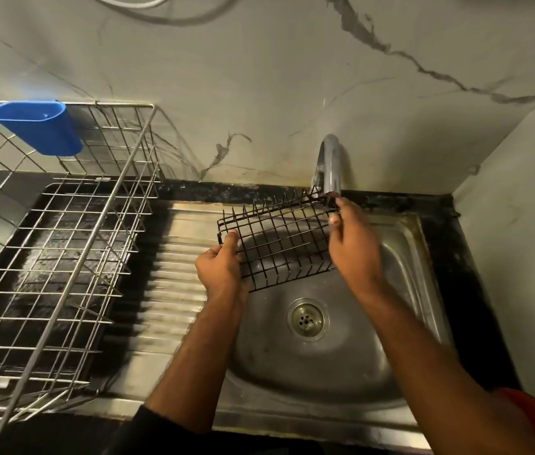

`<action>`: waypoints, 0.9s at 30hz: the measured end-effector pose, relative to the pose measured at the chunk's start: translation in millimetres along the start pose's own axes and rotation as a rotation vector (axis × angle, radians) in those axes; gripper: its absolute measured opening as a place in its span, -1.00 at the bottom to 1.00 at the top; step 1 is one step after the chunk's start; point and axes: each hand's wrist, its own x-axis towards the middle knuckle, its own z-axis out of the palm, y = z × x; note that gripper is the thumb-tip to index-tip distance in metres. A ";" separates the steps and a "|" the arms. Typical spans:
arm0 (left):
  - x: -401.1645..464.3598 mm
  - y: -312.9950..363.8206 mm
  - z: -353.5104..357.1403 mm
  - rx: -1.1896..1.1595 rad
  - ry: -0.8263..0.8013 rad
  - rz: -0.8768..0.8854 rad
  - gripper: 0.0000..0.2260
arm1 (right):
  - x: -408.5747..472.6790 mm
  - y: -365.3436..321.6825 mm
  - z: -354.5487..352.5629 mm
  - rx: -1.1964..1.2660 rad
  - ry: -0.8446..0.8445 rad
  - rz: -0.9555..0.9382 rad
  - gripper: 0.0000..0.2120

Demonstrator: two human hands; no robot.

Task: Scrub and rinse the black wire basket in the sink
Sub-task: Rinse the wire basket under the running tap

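The black wire basket [276,239] hangs tilted over the steel sink [404,274], just under the faucet spout [330,165]. My left hand [222,262] grips its near left corner, thumb on the rim. My right hand [351,238] pinches its far right edge, close below the spout. No water stream is visible. The round drain [307,319] lies open below the basket.
A large steel dish rack [62,231] stands on the left, with a blue plastic cup holder [41,126] hooked on its back corner. A ribbed drainboard [177,257] sits between rack and bowl. Marble walls close the back and right side.
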 end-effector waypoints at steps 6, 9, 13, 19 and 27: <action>-3.8 8.0 -4.4 -0.010 0.009 0.053 -0.72 | 22.8 3.9 -15.0 0.418 0.079 0.248 -0.78; -3.9 11.6 -6.7 -0.023 0.022 0.072 -0.73 | 23.4 2.9 -13.7 0.480 0.098 0.302 -0.80; -5.4 13.0 -12.8 -0.037 0.033 0.081 -0.71 | 21.8 -0.3 -11.8 0.535 0.085 0.347 -0.82; -6.8 14.3 -22.9 -0.057 0.065 0.065 -0.72 | 21.4 -7.1 -13.0 0.510 0.078 0.294 -0.82; -14.3 18.6 -23.4 -0.071 0.006 0.078 -0.67 | 6.9 -19.8 -3.1 0.076 -0.099 0.009 -0.61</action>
